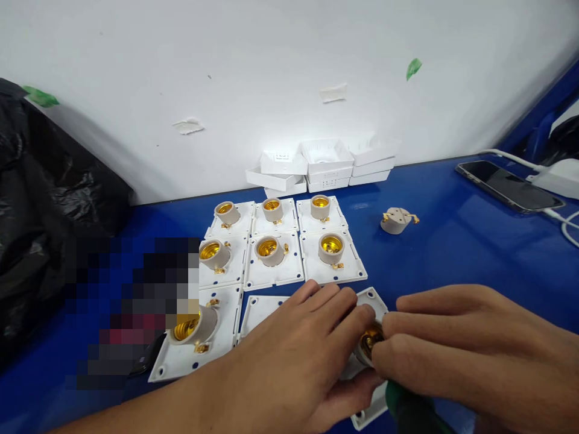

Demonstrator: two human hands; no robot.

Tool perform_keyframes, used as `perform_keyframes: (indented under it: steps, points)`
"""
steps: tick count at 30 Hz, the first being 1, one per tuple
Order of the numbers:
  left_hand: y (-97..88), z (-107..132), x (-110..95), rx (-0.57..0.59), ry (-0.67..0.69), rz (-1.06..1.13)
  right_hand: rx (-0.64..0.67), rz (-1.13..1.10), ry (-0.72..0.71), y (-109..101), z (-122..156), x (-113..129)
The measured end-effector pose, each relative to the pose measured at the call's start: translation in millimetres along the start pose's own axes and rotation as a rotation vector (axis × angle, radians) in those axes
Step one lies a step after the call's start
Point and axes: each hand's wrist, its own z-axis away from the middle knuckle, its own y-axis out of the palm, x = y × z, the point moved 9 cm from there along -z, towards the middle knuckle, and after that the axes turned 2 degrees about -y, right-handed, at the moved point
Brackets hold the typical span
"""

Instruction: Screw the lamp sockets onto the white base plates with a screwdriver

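Note:
My left hand (298,355) lies over a white square plate (371,299) and holds the beige lamp socket with brass thread (368,343) on it. My right hand (452,349) is closed round a green-handled tool (407,410) and pinches at the socket's rim. Both hands meet at the table's front. Behind them several white plates with mounted sockets (332,248) lie in rows. One bare plate (257,310) lies partly under my left hand.
A loose socket (397,220) lies on the blue table (452,247). White boxes (325,163) are stacked against the wall. A phone (506,185) with a white charger cable (558,178) is at the right. A black bag (40,217) fills the left side.

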Motion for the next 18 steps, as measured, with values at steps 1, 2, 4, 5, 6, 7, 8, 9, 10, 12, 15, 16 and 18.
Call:
perform_keyframes:
  steps: [1,2,4,5,6,7,8,9,10,12,15,16,18]
  points:
    - [0.1,0.0,0.1,-0.001,-0.002,0.0,0.005,-0.002,0.004,0.1,0.6,-0.2]
    - [0.5,0.0,-0.7,0.002,0.004,0.0,0.015,0.003,0.008,0.7,1.3,-0.4]
    - [-0.2,0.3,-3.0,-0.006,0.023,-0.003,0.039,0.014,0.015,2.4,2.6,-1.0]
    - [-1.3,0.5,-3.6,-0.017,0.026,-0.009,0.049,0.02,0.022,3.3,3.1,-1.6]
    - [-2.2,0.9,-4.0,-0.028,0.027,-0.014,0.053,0.026,0.025,3.9,3.4,-2.0]
    - [-2.7,1.2,-3.9,-0.032,0.025,-0.016,0.052,0.034,0.028,4.0,3.5,-2.3]
    - [-2.4,1.5,-3.6,-0.029,0.021,-0.016,0.046,0.044,0.031,3.8,3.5,-2.6]
    - [-1.4,1.8,-3.1,-0.017,0.016,-0.014,0.038,0.056,0.03,3.5,3.2,-2.5]
    - [0.2,2.0,-2.5,0.001,0.013,-0.009,0.031,0.071,0.024,3.4,2.9,-1.8]
    - [2.9,2.0,-1.3,0.03,0.007,0.003,0.013,0.09,0.009,2.5,2.2,-0.3]
    - [2.7,1.4,-0.2,0.024,0.005,-0.004,0.012,0.086,0.011,3.2,2.2,-0.6]
    - [2.2,1.3,-0.7,0.017,0.012,-0.008,0.004,0.08,0.01,2.9,2.5,-0.6]
    - [1.4,1.7,-1.8,0.004,0.026,-0.013,-0.018,0.071,0.003,2.0,3.4,-0.7]
